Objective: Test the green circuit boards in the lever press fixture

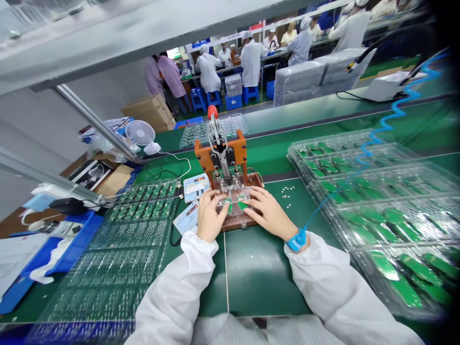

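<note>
White cleanroom sleeves fill the bottom of the view, the left sleeve [187, 282] and the right sleeve [323, 282] gathered at the cuffs, with a blue wrist strap [296, 241] on the right wrist. Both bare hands meet at the centre of the frame over a clear plastic holder [233, 195] beneath an orange-framed hand press [221, 153]. The fingers of the left hand [212, 215] and right hand [269, 213] curl down around the holder, neither spread wide nor visibly clenched; whether they grip it firmly, I cannot tell. Two small green circuit boards [241, 205] sit at their fingertips, in the holder on the press base.

Left of the press, a clear tray of small boards [143, 208] lies on the green bench mat [262, 273], with another clear tray [115, 270] nearer the sleeve. Stacked clear trays of green boards [373, 201] fill the right of the frame, and a few loose white parts [287, 192] lie beside the right hand. By how they lie, both sides hold many boards, but which are finished cannot be told from here. At upper centre, people in white gowns [251, 62] work at another bench.
</note>
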